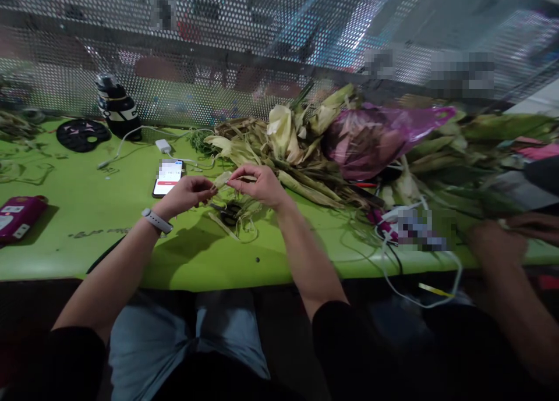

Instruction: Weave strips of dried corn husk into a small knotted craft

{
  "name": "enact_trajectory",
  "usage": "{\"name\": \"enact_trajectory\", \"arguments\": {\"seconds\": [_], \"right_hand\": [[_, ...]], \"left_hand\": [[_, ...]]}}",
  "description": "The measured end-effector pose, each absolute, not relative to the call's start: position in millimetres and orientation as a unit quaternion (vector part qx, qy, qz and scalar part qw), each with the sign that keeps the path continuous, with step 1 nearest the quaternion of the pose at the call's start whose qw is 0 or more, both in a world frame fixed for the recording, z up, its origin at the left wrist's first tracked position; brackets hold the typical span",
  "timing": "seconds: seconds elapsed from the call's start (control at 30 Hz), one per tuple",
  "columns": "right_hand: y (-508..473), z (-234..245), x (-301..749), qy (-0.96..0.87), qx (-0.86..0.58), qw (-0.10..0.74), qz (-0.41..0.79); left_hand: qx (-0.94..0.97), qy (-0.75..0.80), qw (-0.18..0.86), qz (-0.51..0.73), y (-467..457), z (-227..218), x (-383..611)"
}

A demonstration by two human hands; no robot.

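Observation:
A pale green strip of corn husk [222, 180] stretches between my two hands above the table. My left hand [188, 192], with a white band on its wrist, pinches the strip's left end. From the other side, the thumb and forefinger of my right hand [258, 184] are closed on it. Below the hands lie dark-handled scissors [229, 215], partly covered by thin husk shreds [245, 222]. Just behind my right hand is a heap of corn husks [282, 136], some green and some dry and brown.
A lit phone [168, 178], a white adapter with cable [163, 146] and a black bottle [119, 107] stand left on the green table [196, 261]. A purple bag [364, 139] sits on the heap. At right, a co-worker's hands [502, 241] work near a looped white cable [458, 273].

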State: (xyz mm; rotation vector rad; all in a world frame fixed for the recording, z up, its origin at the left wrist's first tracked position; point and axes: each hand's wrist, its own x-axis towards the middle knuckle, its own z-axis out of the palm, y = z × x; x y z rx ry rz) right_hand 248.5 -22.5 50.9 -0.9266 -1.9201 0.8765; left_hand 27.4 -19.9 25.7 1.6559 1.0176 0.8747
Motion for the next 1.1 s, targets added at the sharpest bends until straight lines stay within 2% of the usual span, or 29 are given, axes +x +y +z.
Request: {"name": "enact_trajectory", "arguments": {"seconds": [0.17,0.4,0.6,0.87,1.1], "right_hand": [[-27,43,228,-0.748,-0.354,0.445,0.343],[-2,16,218,-0.651,-0.368,0.434,0.501],[-2,16,221,-0.624,-0.403,0.401,0.536],[-5,26,231,-0.658,-0.376,0.289,0.585],[-7,24,228,-0.656,-0.387,0.343,0.55]], "left_hand": [[0.715,0.343,0.538,0.285,-30,26,39],[0.661,0.317,0.621,0.277,-33,26,40],[0.632,0.302,0.656,0.281,-30,23,37],[0.607,0.308,0.669,0.3,-27,23,32],[0.597,0.338,0.66,0.306,-23,19,34]]}}
